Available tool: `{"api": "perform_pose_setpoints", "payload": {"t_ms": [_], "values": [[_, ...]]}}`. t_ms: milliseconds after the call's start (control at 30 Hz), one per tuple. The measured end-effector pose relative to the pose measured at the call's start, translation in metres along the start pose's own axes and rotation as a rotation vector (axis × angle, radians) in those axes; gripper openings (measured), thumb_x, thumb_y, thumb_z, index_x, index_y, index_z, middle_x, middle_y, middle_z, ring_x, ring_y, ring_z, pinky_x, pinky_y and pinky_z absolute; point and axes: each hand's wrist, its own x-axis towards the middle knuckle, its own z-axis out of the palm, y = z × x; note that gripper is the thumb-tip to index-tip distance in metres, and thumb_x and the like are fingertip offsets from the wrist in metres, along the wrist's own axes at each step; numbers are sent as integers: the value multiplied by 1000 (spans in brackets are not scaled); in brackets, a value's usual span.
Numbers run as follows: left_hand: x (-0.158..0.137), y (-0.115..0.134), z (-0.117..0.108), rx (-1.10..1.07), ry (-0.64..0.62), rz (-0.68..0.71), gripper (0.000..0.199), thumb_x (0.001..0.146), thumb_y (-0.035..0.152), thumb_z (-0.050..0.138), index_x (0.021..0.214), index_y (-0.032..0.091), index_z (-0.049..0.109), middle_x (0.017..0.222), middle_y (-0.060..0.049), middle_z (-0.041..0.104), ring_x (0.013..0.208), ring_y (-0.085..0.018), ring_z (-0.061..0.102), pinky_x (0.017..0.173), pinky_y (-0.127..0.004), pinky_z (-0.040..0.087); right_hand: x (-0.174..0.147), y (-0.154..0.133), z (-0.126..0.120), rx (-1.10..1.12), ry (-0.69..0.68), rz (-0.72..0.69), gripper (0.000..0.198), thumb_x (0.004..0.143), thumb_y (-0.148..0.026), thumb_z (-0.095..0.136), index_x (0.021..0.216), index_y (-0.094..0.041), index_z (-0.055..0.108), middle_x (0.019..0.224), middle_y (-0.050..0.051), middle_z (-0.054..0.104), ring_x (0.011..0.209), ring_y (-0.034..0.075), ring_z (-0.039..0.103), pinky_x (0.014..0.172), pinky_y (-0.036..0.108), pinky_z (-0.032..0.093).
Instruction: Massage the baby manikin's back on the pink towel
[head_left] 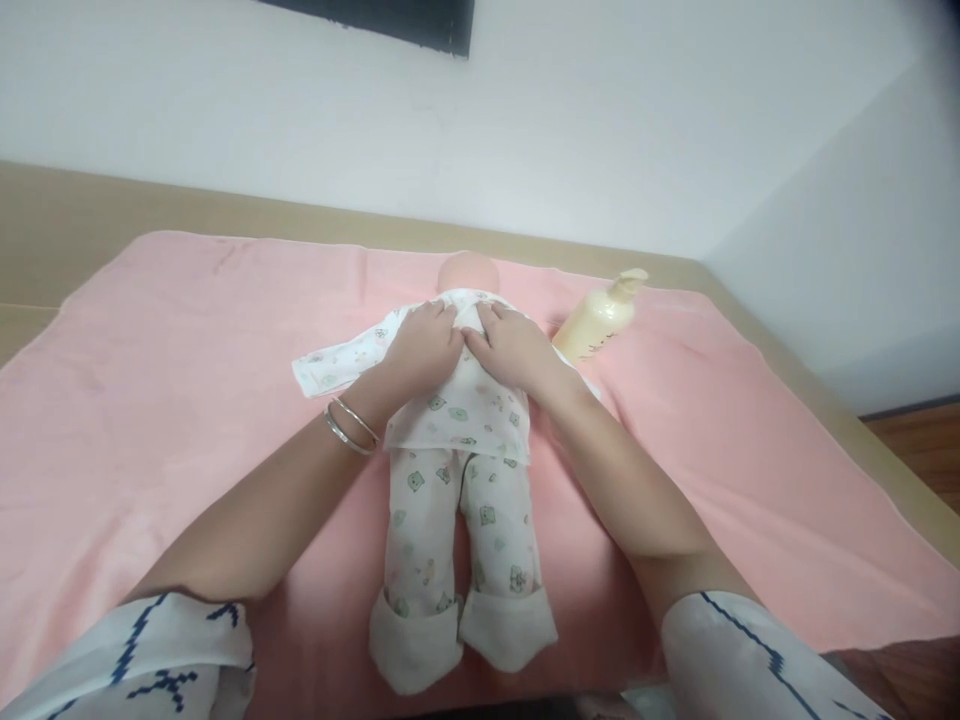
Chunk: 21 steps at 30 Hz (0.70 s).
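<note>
A baby doll lies stretched out on a pink cloth, its bald head at the far end. It wears a white printed top and matching trousers with turned-up cuffs. My left hand rests flat on the left side of the upper torso. Beside it, my right hand lies on the right side, thumbs close together at the middle. Both hands have their fingers stretched out. One sleeve extends left; the other is mostly behind my right arm. Which way the doll faces I cannot tell.
A pale yellow pump bottle lies tilted on the cloth right of the doll. Beige edging runs behind the cloth, against a white wall. A dark panel is on the wall. Wooden floor shows at right.
</note>
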Motion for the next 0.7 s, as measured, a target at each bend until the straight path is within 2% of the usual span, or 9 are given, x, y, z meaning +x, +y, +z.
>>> {"api": "perform_pose_setpoints", "payload": {"t_ms": [67, 167, 267, 433, 567, 700], "values": [[2, -5, 4, -17, 20, 7, 41, 98, 21, 32, 123, 8, 61, 128, -20, 64, 124, -32, 57, 112, -49, 44, 0, -3, 0, -27, 15, 21, 50, 107, -40, 31, 135, -9, 57, 141, 21, 61, 129, 33, 57, 107, 44, 45], [5, -9, 6, -70, 24, 9, 38, 96, 23, 33, 116, 10, 63, 122, -19, 66, 118, -32, 59, 109, -49, 46, 0, -6, 4, -57, 55, 67, 46, 106, -40, 33, 124, -8, 62, 131, 21, 67, 122, 34, 61, 105, 44, 45], [7, -12, 6, -126, 26, -2, 34, 95, 24, 34, 108, 15, 64, 117, -16, 68, 112, -29, 61, 106, -47, 48, 0, -10, 7, -84, 83, 88, 46, 106, -41, 34, 122, -8, 62, 126, 22, 68, 117, 34, 62, 102, 44, 46], [8, -14, 7, -144, 47, -16, 34, 96, 26, 35, 112, 15, 63, 124, -15, 68, 119, -29, 60, 110, -46, 46, -7, -19, 10, -158, 95, 109, 47, 108, -38, 28, 119, -7, 61, 117, 22, 68, 113, 35, 62, 99, 44, 46], [8, -15, 8, -103, 43, -15, 34, 97, 27, 34, 111, 14, 63, 119, -16, 68, 114, -30, 61, 107, -46, 47, -11, -24, 10, -169, 103, 83, 48, 108, -34, 26, 121, -3, 61, 120, 24, 67, 117, 36, 60, 100, 44, 45], [8, -19, 9, -63, 32, 32, 37, 98, 28, 32, 113, 13, 63, 121, -16, 68, 116, -30, 61, 107, -45, 46, -7, -18, 6, -69, 58, 86, 45, 107, -33, 30, 126, -5, 60, 132, 22, 65, 126, 32, 59, 105, 40, 44]]}}
